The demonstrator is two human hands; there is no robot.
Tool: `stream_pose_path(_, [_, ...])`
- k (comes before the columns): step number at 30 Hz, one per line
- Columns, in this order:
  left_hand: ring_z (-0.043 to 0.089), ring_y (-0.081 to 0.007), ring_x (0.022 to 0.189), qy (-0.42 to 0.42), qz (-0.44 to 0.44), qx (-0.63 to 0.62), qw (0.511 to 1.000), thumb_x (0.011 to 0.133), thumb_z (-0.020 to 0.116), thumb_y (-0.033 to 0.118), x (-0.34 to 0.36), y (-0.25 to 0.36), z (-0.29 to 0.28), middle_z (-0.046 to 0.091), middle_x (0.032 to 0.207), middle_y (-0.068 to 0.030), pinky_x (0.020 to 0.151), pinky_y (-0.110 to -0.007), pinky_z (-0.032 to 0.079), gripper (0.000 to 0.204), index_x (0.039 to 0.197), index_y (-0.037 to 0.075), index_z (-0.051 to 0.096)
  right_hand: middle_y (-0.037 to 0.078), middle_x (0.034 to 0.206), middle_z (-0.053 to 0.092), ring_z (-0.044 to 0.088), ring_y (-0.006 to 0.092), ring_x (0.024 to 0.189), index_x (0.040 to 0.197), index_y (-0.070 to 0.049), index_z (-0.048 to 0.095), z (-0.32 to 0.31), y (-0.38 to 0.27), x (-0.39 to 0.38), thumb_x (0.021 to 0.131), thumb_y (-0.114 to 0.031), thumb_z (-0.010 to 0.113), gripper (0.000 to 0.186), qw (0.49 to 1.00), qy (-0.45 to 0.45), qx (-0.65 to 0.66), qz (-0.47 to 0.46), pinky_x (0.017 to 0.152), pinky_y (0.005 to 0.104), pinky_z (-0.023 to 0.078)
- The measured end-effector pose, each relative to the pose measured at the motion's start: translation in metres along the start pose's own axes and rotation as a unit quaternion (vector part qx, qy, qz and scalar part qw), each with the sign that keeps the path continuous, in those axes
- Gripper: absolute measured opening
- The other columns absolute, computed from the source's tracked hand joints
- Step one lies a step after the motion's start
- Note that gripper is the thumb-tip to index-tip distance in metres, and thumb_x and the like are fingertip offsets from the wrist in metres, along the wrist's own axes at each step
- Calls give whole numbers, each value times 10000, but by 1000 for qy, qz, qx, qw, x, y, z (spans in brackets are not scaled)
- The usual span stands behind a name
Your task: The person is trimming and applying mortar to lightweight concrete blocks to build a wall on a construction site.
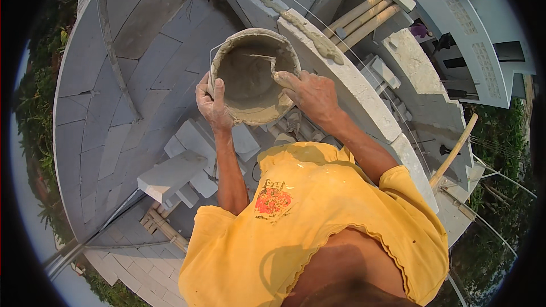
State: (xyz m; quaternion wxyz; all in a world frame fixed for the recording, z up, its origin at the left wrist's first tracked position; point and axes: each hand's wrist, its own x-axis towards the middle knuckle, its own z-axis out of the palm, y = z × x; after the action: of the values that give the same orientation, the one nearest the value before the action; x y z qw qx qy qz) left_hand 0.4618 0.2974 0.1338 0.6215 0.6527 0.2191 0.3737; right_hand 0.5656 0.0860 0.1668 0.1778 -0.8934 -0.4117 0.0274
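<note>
A round bucket (pixel 259 118), caked with grey mortar, is in front of my chest. My left hand (pixel 214 109) grips its left side, with the thumb up near the rim and the other fingers partly hidden. In my right hand (pixel 314 95), closed at the bucket's right rim, is the handle of a trowel (pixel 273 66). The trowel's metal shank and thin blade edge reach into the bucket, over the wet mortar (pixel 244 77) coating its inside.
To the right runs a low wall of pale blocks (pixel 364 96), with a strip of wet mortar (pixel 313 37) on its top and a string along it. Loose blocks (pixel 170 176) are stacked at lower left. Bamboo poles (pixel 369 17) lie beyond the wall. A curved block wall rises at left.
</note>
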Motion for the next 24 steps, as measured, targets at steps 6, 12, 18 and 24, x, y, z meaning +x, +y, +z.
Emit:
stream_pose_path(6, [556,-118,922,24,-38,-110,993,930,639,202,-10,-5,2,613,1088,-123,845,-287,468,228,909,20,503,102,811,618,655,262,725,1174,-212,595,15,-8,-33,837,-196,602,338,999,-18,30,-20,589,393,493])
stream_pose_path(12, [545,-124,931,9,-35,-35,999,909,664,227,-14,-10,8,607,1134,-131,859,-296,445,249,870,29,517,103,823,631,658,284,737,1176,-220,583,-31,10,-42,847,-233,600,330,985,-162,3,-53,603,431,482])
stream_pose_path(18, [552,-144,975,-49,-8,45,998,900,670,211,-15,25,33,589,1160,-131,880,-301,432,226,908,11,564,146,839,656,646,324,736,1134,-168,604,-55,17,-38,871,-305,597,296,979,-161,52,117,663,453,494])
stream_pose_path(24, [545,-149,1013,-103,4,61,993,884,684,210,-12,21,41,593,1176,-125,903,-302,426,230,918,14,569,104,786,647,622,207,629,1227,-101,572,-29,42,-36,887,-360,620,430,902,-246,306,179,565,343,491])
